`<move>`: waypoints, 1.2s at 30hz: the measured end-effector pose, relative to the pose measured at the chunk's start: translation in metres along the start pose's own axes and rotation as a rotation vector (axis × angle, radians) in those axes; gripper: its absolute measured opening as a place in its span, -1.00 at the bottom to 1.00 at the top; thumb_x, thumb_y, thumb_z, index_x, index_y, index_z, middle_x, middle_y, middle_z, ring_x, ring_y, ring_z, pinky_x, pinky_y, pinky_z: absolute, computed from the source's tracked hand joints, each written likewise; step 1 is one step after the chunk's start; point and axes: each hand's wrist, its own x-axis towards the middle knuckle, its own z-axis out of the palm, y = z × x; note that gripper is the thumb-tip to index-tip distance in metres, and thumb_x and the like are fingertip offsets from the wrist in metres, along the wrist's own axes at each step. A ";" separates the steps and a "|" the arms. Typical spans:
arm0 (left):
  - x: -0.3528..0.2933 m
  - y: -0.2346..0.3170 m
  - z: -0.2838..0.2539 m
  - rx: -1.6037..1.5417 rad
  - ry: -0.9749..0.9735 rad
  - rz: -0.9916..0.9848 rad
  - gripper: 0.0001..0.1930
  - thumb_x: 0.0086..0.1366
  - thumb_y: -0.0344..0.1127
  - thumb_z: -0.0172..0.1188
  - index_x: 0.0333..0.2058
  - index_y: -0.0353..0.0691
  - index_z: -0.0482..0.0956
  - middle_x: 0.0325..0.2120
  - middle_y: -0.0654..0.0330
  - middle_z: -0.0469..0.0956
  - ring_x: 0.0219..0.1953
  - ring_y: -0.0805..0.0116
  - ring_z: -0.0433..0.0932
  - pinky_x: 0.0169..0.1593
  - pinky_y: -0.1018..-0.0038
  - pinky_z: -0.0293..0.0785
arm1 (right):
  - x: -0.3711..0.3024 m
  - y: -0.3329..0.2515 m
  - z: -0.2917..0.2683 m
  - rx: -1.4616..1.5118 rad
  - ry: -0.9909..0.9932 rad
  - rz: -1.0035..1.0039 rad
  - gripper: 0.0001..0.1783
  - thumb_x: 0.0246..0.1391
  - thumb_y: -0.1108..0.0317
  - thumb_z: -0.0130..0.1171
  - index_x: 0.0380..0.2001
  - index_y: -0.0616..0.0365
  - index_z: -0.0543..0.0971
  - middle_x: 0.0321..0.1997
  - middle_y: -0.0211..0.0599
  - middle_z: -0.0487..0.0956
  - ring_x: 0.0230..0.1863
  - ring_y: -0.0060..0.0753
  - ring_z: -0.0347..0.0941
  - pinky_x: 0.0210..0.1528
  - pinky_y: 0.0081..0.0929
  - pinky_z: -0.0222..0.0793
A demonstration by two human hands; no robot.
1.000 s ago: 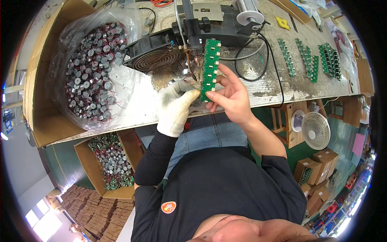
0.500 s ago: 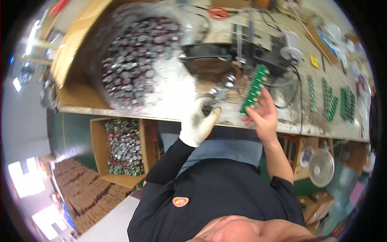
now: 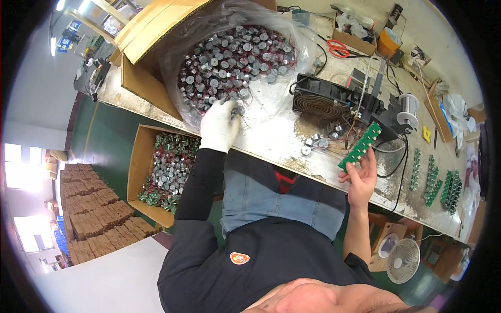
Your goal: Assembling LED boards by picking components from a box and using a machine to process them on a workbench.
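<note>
Green at 3 o'clock: pinching a circuit board (image 3: 362,145) by 1 end in the right hand (image 3: 360,178). Well apart from that, at 11 o'clock, touching silver motors (image 3: 237,62) in a clear bag (image 3: 173,68) with the gloved left hand (image 3: 219,128); cannot tell whether gripping 1. Could snag or tear thin red leads on lifting, given such a tangled heap. Might also knock or drop the board, from holding just 1 end near a black stand (image 3: 373,96). Working at a worn, stained tabletop (image 3: 292,151), with a wire spool (image 3: 408,109) towards 2 o'clock. Below, beside a motor-filled carton (image 3: 136,172) at 9 o'clock, on green floor (image 3: 104,130).
</note>
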 end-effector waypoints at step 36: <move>-0.052 0.089 0.042 -0.901 -0.250 -0.093 -0.83 0.24 -0.39 0.18 -0.25 -0.35 0.61 -0.49 0.18 0.60 -0.46 0.52 0.53 -0.32 0.58 0.43 | 0.004 0.000 -0.008 0.099 -0.102 0.036 -0.20 0.04 0.65 0.12 0.32 0.23 0.01 -0.09 -0.01 0.43 -0.48 -0.36 0.55 -0.56 -0.58 0.48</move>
